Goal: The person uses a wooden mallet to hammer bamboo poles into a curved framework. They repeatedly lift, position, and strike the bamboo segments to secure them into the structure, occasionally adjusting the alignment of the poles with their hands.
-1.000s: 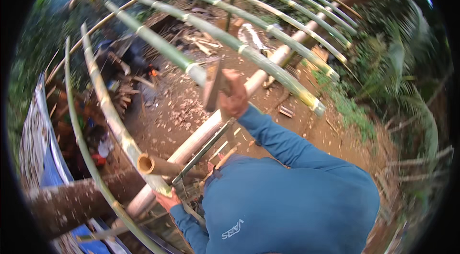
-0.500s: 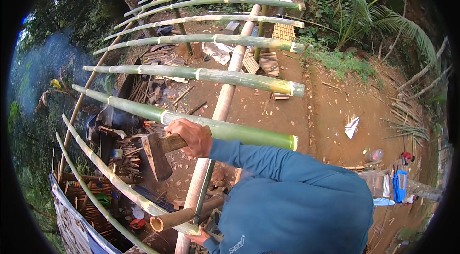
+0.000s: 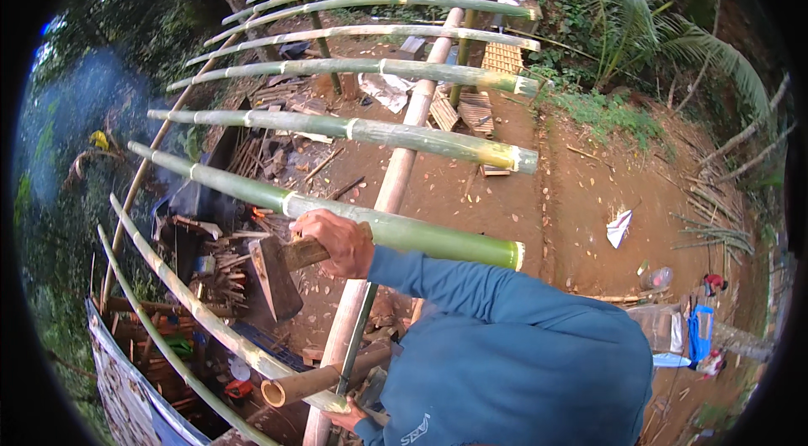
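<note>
My right hand point(image 3: 338, 241) grips the wooden handle of a hatchet point(image 3: 273, 276). Its dark metal head hangs down left of the hand, just below a thick green bamboo pole point(image 3: 421, 236). My blue sleeve runs from that hand back to the lower right. My left hand point(image 3: 352, 419) is at the bottom edge, curled around the lower end of a long pale pole point(image 3: 396, 185) that runs up under the green cross poles. A short cut bamboo stub point(image 3: 290, 385) with an open end lies just left of it. That hand is partly hidden by my sleeve.
Several green bamboo poles point(image 3: 362, 130) lie in parallel across the pale pole, forming a raised frame. Far below is brown earth with a wood pile point(image 3: 252, 156), woven panels point(image 3: 475, 109), a smoking fire point(image 3: 257, 212), white litter point(image 3: 619, 227) and palm fronds point(image 3: 673, 34).
The hatchet was raised beside the pale pole one second ago; it has swung down and left and now hangs under the green pole. The view has turned toward the frame's far end.
</note>
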{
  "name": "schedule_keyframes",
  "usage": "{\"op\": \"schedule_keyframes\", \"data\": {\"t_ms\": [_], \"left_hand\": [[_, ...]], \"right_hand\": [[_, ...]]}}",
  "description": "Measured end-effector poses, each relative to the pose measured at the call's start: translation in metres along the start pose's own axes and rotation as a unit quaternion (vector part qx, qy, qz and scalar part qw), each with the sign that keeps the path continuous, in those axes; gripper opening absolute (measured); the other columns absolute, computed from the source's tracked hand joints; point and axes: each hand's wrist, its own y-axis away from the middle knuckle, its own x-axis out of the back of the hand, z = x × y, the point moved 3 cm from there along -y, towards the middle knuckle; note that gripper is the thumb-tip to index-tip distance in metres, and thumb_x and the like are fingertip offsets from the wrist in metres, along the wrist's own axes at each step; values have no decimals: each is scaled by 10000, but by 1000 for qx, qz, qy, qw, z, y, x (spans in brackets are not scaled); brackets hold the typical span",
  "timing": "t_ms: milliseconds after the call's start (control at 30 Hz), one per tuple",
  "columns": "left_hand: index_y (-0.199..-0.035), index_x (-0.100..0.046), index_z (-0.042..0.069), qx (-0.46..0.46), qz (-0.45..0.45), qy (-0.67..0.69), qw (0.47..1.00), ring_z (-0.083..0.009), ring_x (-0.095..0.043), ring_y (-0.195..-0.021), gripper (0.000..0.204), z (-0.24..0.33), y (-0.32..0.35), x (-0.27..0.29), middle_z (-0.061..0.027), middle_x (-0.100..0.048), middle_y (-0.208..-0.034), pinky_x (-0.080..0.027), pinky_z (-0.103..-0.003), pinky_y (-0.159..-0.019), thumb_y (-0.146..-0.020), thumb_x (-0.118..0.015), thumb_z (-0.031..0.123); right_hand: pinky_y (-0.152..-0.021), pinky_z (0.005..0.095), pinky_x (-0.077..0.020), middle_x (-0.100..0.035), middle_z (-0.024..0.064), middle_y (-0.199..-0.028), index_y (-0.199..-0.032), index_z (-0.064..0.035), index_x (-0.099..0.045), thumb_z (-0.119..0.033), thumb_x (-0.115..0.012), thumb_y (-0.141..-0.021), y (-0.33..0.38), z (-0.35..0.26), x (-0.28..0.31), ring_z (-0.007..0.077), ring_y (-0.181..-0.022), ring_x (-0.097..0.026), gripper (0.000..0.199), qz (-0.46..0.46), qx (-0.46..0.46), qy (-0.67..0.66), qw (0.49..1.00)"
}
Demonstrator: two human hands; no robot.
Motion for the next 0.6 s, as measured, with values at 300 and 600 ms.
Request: {"op": "schedule_keyframes", "data": {"t_ms": [300,600], "left_hand": [[-1484,-159,57,80,-17,61,995,-419,-417,-1218,1019,81,12,58,-255,-403,-1337,-369,-444,-1017,-709,-772,306],[-1492,-139,99,116,1,52,992,-411,-429,-1199,993,77,27,52,-230,-398,-1330,-370,-465,-1001,-730,-749,279]], "right_hand": [[-954,383,-433,-549,212,-1173,-1155,26,-433,-16,-541,-819,25,22,-19,300,-1108,-547,356,1,-41,-38,998],[-972,382,-435,-526,247,-1221,-1124,16,-366,-85,-536,-931,16,8,-25,287,-1133,-543,277,-22,-13,-35,999]]}}
